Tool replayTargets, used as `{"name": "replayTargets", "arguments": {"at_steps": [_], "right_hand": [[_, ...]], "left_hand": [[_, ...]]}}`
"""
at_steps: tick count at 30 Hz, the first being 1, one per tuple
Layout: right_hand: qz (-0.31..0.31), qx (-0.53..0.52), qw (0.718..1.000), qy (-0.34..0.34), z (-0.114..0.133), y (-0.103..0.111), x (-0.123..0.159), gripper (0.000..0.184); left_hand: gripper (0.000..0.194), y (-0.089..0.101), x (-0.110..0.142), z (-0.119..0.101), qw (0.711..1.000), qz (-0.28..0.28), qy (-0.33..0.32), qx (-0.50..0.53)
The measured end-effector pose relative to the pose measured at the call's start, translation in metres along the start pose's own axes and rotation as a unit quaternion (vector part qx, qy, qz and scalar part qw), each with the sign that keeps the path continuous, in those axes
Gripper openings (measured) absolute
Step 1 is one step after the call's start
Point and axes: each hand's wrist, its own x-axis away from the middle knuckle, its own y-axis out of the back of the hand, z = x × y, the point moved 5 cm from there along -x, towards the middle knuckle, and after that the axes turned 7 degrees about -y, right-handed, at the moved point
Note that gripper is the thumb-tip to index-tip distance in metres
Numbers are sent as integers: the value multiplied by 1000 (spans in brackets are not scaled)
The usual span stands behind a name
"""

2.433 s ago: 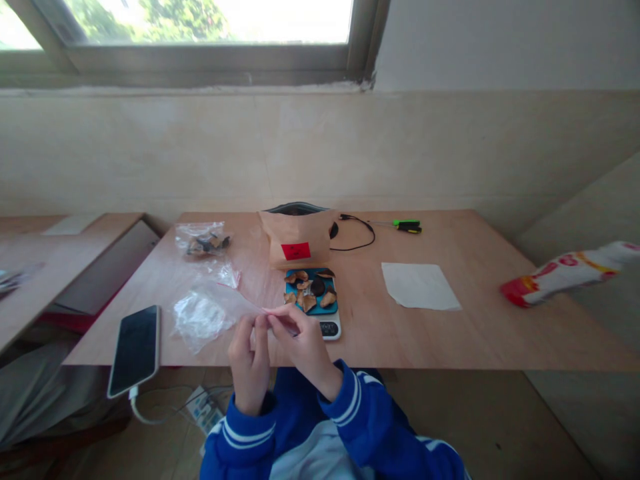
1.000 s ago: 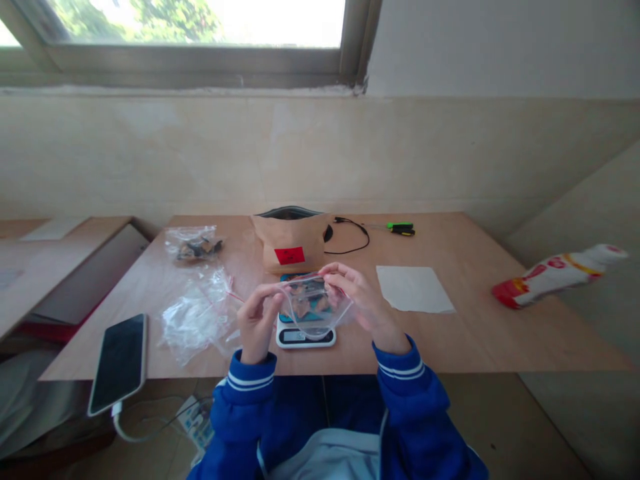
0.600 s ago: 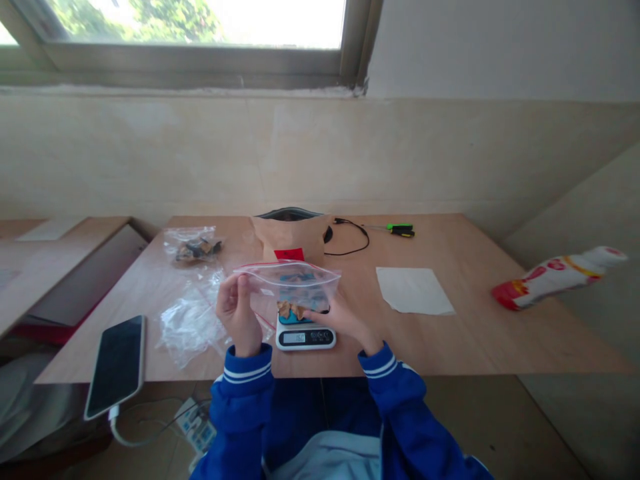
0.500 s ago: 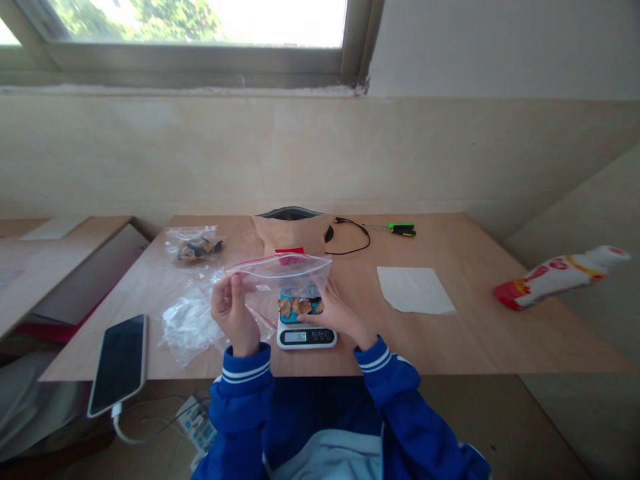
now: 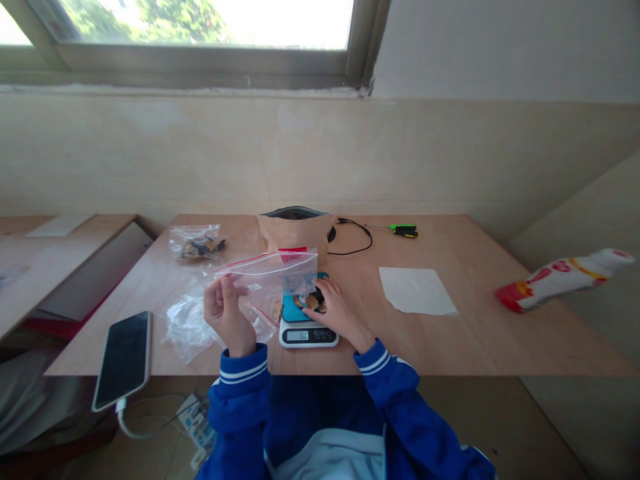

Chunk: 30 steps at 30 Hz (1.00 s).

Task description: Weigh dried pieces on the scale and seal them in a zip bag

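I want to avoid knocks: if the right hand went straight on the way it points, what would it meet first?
Most likely the dried pieces on the scale, which the fingers of the right hand seem to touch; how near the clear bag is in depth is hard to judge.

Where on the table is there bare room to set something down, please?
The widest bare patch of the table lies between its front edge and the white sheet, running right toward the bottle. A smaller one separates the sheet from the green-handled tool. The scale is crowded by the left hand, clear bag, right hand and paper bag.
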Motion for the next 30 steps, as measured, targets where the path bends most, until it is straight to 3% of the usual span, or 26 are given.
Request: {"name": "replayTargets", "arguments": {"at_steps": [6, 11, 17, 23, 26, 28, 30], "right_hand": [[21, 39, 999, 31, 11, 7, 7, 28], [27, 75, 996, 44, 10, 5, 8, 25], [-40, 51, 998, -12, 5, 8, -5, 23], [-132, -95, 980, -116, -7, 24, -24, 15], [-154, -132, 969, -141, -12, 38, -31, 24], [-167, -210, 949, -167, -11, 55, -34, 31], [-175, -345, 903, -186, -2, 78, -36, 34]], "left_hand": [[24, 1, 2, 0, 1000, 8, 1, -14], [25, 1, 6, 4, 1000, 11, 12, -21], [24, 0, 10, 9, 1000, 16, 24, -9], [25, -6, 11, 19, 999, 22, 25, 15], [24, -8, 12, 24, 999, 43, 25, 11], [24, -8, 13, 26, 998, 54, 23, 7], [24, -9, 15, 28, 998, 62, 22, 8]]}}
